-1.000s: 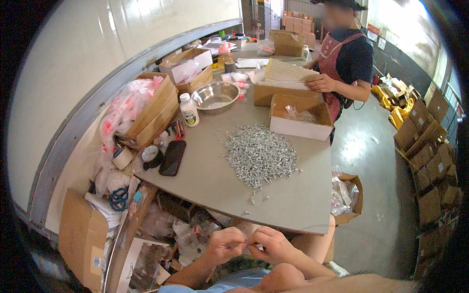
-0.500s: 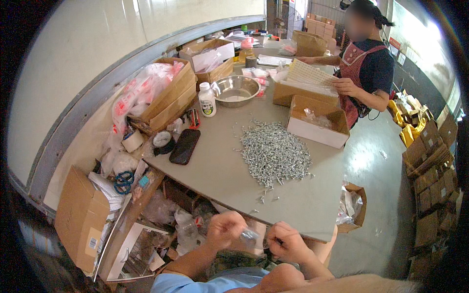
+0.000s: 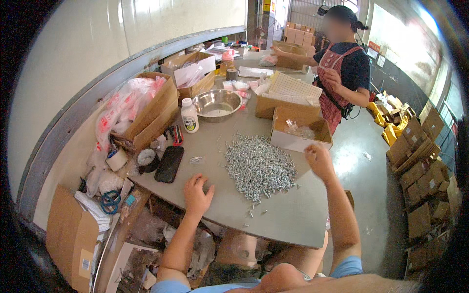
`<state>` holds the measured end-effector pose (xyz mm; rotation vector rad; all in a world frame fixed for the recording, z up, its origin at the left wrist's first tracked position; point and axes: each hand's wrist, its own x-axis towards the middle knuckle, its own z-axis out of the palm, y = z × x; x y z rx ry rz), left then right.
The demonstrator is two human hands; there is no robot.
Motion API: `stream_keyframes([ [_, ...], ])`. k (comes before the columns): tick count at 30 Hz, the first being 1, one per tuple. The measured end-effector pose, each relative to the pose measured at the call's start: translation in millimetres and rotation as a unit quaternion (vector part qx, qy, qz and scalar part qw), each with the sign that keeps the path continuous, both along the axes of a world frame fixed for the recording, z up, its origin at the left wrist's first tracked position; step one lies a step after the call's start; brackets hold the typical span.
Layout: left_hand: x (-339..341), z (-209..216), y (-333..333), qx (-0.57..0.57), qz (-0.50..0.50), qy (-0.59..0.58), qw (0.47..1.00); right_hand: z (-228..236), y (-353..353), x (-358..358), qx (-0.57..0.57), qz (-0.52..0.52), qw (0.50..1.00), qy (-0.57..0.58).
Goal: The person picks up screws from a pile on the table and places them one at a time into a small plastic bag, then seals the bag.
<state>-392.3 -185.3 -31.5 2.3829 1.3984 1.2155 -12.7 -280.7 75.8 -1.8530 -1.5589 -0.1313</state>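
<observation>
My left hand (image 3: 198,195) is held over the near left of the table with its fingers apart and nothing in it. Just beyond its fingertips lies a small clear packet of screws (image 3: 195,159). My right hand (image 3: 320,160) is raised at the near right corner of an open white-fronted cardboard box (image 3: 297,140), which has crumpled clear plastic bags (image 3: 299,129) inside. Its fingers are curled in, and I cannot see whether they hold anything. Between my hands spreads a big heap of silver screws (image 3: 261,166), with a few strays toward the table's near edge.
A black phone (image 3: 169,164), a tape roll (image 3: 147,159), a white bottle (image 3: 189,116) and a steel bowl (image 3: 217,105) stand left. Boxes of plastic bags (image 3: 139,105) line the wall. A co-worker in a red apron (image 3: 337,73) stands beyond the right edge, near a box with perforated sheets (image 3: 293,88).
My hands have parted from the small packet held near my lap. The packet now lies by the phone; my left hand moved forward and left, my right forward to the box.
</observation>
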Motion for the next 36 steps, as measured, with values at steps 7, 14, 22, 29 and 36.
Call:
stream_keyframes([
  [7, -16.1, 3.3, -13.1, -0.022, 0.017, 0.022, 0.999, -46.4, 148.3, 118.0, -0.208, -0.036, 0.977, -0.011],
  [14, -11.1, 5.9, -12.1, -0.019, -0.021, -0.075, 0.997, -118.4, 206.9, 190.8, -0.303, 0.14, 0.943, 0.018],
  [22, -12.2, 7.7, -10.7, -0.014, -0.023, -0.112, 0.993, -72.6, 186.0, 147.5, -0.146, 0.116, 0.962, 0.197],
  [29, -5.7, 15.0, -14.6, -0.028, -0.034, -0.083, 0.996, -57.4, 169.9, 135.8, -0.321, 0.089, 0.933, 0.138],
  [36, -5.4, 10.5, -15.8, -0.034, -0.04, -0.094, 0.994, -63.7, 161.8, 123.7, -0.26, 0.064, 0.963, 0.035],
])
